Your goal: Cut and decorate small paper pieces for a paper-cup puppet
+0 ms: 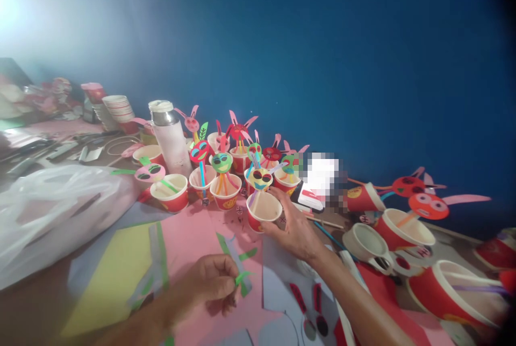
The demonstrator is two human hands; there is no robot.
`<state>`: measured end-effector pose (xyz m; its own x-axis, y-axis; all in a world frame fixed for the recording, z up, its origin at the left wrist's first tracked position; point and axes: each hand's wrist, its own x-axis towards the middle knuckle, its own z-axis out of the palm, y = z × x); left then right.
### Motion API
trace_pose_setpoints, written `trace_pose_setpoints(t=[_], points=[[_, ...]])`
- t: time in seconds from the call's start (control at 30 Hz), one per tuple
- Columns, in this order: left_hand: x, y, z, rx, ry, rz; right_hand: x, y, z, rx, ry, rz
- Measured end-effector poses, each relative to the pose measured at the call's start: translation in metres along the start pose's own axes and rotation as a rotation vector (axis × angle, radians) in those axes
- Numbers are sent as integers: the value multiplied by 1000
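My right hand grips the rim of a red paper cup that stands at the front of a cluster of cups holding paper animal faces on straws. A yellow face on a straw rises from that cup. Nearer to me, my left hand is closed in a pinch on a small green paper strip above the pink paper sheet.
A white and metal bottle stands behind the cups. A clear plastic bag lies at the left. Tipped red cups with red faces lie at the right. Yellow paper, scissors and a cup stack are nearby.
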<state>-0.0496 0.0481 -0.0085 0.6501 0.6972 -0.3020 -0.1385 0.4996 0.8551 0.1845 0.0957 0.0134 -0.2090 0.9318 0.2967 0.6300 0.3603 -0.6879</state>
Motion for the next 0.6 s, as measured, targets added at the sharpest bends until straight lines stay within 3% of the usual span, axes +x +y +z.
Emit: trace_pose_setpoints(t=[0.23, 0.6], points=[[3, -5, -3, -109, 2, -51, 1, -2, 1, 11, 9, -3], [0, 4, 5, -118, 50, -52, 0, 2, -3, 5, -4, -2]])
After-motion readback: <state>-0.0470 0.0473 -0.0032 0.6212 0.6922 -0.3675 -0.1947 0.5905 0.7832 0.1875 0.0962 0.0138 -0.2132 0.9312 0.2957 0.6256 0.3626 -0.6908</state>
